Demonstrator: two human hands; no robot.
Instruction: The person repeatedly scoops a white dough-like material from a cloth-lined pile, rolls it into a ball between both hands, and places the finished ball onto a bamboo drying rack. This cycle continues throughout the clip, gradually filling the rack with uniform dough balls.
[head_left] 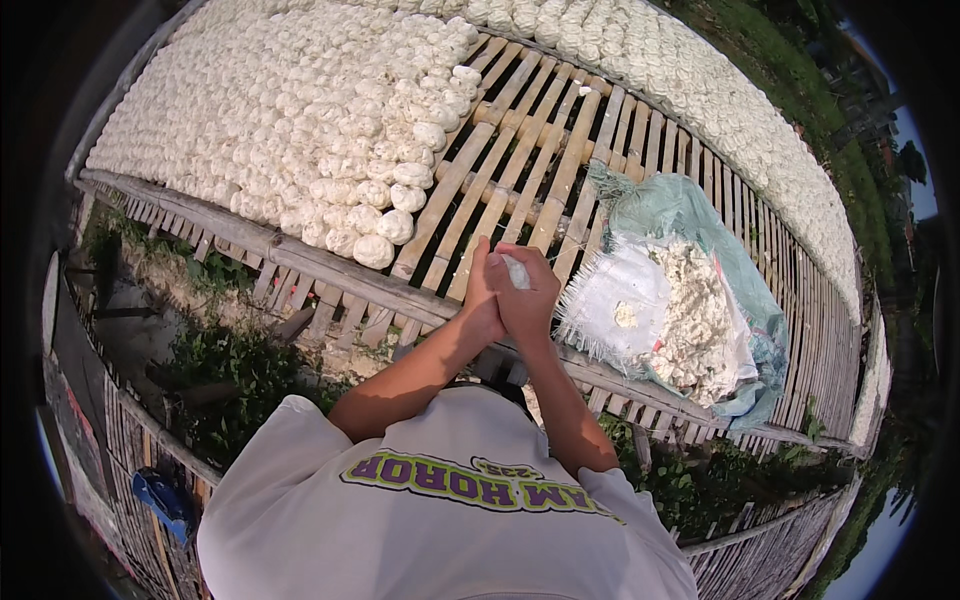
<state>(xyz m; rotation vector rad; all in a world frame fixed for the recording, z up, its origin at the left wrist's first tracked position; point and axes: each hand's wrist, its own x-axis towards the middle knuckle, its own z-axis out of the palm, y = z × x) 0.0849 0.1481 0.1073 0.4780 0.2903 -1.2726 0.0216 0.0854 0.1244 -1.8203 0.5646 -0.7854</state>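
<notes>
My left hand [482,288] and my right hand [531,303] are cupped against each other above the front edge of the bamboo rack. Between them they squeeze a white lump of dough-like mass [516,271]; only its top shows, the rest is hidden by palms and fingers. To the right of my hands, an opened sack [612,290] of white and green woven plastic lies on the slats. A heap of crumbly white mass [693,320] sits on it. On the left, rows of pale rounded balls [300,130] lie packed closely together, the nearest one [373,251] by the front rail.
Bare bamboo slats [520,150] with gaps run between the balls and the sack. More white balls [700,85] cover a strip along the far side. A wooden rail [250,232] borders the near edge, with plants [240,370] below. Behind on the left hangs something blue [162,503].
</notes>
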